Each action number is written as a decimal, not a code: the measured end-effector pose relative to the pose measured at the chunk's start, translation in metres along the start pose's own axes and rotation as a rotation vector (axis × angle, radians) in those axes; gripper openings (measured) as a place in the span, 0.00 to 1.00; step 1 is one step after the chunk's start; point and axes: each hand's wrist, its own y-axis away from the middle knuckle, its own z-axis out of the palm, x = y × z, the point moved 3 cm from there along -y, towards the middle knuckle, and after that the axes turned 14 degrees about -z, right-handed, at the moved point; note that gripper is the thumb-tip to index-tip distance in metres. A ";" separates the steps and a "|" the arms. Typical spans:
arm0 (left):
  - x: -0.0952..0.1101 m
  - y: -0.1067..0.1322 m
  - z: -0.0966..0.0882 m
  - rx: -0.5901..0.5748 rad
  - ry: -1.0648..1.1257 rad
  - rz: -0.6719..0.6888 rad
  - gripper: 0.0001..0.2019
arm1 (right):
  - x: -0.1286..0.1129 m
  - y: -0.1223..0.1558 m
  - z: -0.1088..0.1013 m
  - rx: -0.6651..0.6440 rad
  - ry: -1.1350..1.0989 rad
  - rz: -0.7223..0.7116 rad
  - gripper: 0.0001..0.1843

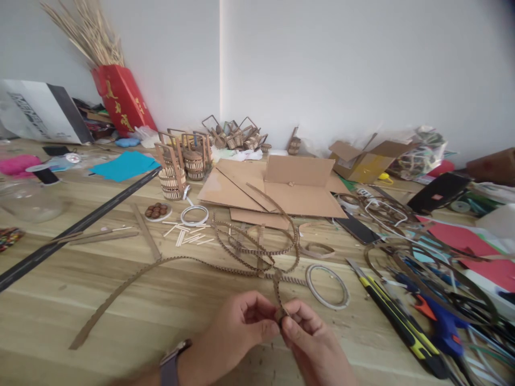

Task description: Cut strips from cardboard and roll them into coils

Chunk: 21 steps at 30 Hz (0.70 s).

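Observation:
My left hand [251, 319] and my right hand [308, 332] meet low in the middle, each pinching a brown corrugated cardboard strip [277, 289] between thumb and fingers. At my fingertips the strip seems to be curled into a small roll, partly hidden by the thumbs. From there it runs up and away toward a tangle of looped corrugated strips [257, 249]. One long strip [120, 287] curves out to the left across the wooden table. Just right of the hands lies a roll of white double-sided tape [328, 287].
Short pale sticks [189, 235], another tape roll [194, 215] and a dish of brown balls [157, 211] lie left. Small stick buckets [173, 179] stand behind. Folded cardboard [298, 195] is at centre back. A yellow-black utility knife [398, 316] and blue glue gun [446, 321] lie right.

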 end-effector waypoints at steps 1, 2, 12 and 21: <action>0.000 0.001 0.001 0.001 0.004 0.012 0.20 | 0.000 0.000 0.001 0.006 -0.001 0.006 0.17; 0.001 0.001 0.001 -0.001 0.009 0.025 0.19 | 0.000 0.001 0.002 0.017 -0.005 0.012 0.17; 0.008 0.011 0.007 0.111 -0.127 0.049 0.12 | 0.001 0.003 0.006 0.122 -0.071 0.037 0.17; 0.007 0.006 0.004 0.097 -0.127 0.051 0.16 | 0.029 -0.008 -0.010 -0.008 0.003 -0.045 0.18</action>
